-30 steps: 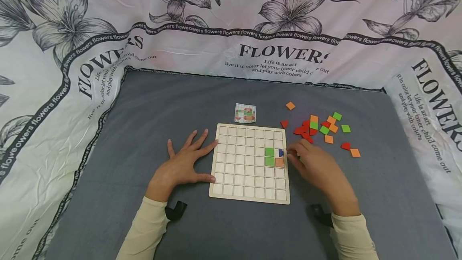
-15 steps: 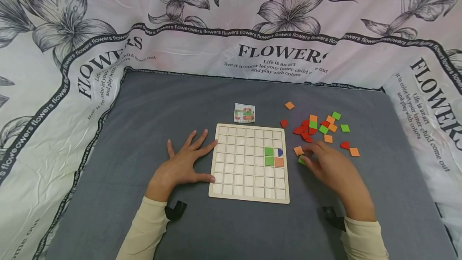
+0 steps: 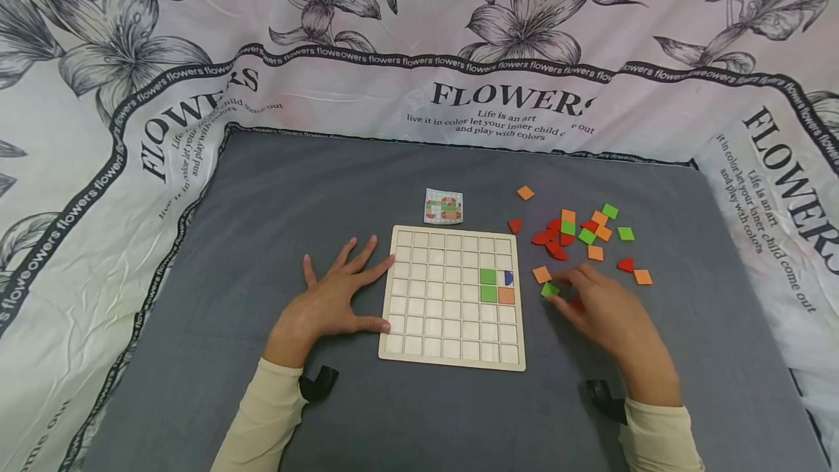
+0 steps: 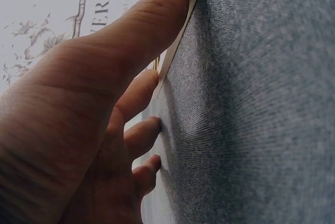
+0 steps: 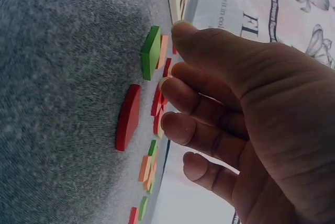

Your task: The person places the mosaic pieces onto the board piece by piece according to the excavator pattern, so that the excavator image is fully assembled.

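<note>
White fabric printed with black flowers and lettering (image 3: 367, 97) frames a counter covered in grey cloth (image 3: 314, 181), and centre stage lies a pale square wooden grid board (image 3: 432, 304), flat on the cloth. Four cells filled, all over towards its right side: two green square tiles (image 3: 488, 277) one below the other, a white-and-blue tile (image 3: 505, 278) beside the upper, an orange square tile (image 3: 506, 296) beside the lower. Down the left flank, the left hand (image 3: 328, 304) spreads wide, thumb and index finger touching the board's edge, nothing gripped. Across to the right hand (image 3: 603, 312): fingers loosely bent, thumb apart, nothing in its grasp, just beside a loose green tile (image 3: 550, 290) with a loose orange tile (image 3: 541, 274) right next to that. Right wrist view now, and a red tile with a curved edge (image 5: 129, 118) lies on the cloth near the fingertips. Farther out, a jumble of red, green and orange tiles (image 3: 568, 228), some overlapping. Just beyond the board's far edge, a small printed grid card (image 3: 443, 207).
</note>
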`<state>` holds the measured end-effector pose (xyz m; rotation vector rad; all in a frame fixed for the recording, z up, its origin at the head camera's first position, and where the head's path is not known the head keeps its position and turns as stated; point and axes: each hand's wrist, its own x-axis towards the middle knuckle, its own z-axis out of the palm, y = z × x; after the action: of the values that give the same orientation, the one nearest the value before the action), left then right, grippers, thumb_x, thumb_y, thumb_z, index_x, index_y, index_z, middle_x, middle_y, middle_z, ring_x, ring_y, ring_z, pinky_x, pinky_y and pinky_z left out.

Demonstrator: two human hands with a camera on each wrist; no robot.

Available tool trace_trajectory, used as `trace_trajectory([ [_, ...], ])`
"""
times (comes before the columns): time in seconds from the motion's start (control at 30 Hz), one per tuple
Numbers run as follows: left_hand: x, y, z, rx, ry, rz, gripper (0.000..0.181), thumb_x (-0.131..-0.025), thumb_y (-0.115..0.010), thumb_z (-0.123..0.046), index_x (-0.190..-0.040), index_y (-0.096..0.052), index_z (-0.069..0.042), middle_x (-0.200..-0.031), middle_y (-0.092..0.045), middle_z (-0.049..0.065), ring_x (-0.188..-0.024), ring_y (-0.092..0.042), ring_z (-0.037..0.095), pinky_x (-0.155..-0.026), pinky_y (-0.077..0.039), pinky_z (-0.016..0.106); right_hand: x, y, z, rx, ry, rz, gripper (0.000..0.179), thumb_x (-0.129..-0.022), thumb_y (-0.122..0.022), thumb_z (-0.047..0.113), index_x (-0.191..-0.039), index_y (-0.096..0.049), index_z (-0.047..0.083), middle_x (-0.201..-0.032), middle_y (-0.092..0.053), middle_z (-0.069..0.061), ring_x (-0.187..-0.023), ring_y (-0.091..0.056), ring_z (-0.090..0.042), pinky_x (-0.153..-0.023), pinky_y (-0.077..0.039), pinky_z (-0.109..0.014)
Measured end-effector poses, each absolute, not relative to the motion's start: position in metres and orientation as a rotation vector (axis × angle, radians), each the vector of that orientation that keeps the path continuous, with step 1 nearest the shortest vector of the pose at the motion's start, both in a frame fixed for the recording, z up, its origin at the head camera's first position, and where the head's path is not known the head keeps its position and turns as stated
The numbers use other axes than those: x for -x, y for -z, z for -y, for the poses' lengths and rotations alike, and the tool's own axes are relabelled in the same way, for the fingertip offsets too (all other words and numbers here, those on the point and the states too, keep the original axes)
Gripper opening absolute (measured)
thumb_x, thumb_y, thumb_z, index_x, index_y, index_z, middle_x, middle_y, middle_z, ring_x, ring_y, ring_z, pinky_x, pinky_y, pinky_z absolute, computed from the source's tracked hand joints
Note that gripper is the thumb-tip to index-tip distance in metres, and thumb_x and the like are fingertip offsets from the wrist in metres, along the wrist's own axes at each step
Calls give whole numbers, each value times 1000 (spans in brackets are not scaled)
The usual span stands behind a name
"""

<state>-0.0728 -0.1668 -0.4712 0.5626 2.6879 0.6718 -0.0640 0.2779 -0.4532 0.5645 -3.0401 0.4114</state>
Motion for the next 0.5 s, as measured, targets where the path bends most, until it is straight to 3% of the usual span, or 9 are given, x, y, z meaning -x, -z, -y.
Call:
trace_trajectory([
  [0.5, 73, 472, 168, -561, -673, -2685, 111, -76, -86, -69, -168, -32, -36, -179, -9, -1, -164, 0, 35, -107, 14, 88, 65, 458, -274, -502, -397, 3104, 36, -85, -91, 19, -111, -73, 1, -104, -67, -11, -73, -62, -17, -65, -56, -42],
])
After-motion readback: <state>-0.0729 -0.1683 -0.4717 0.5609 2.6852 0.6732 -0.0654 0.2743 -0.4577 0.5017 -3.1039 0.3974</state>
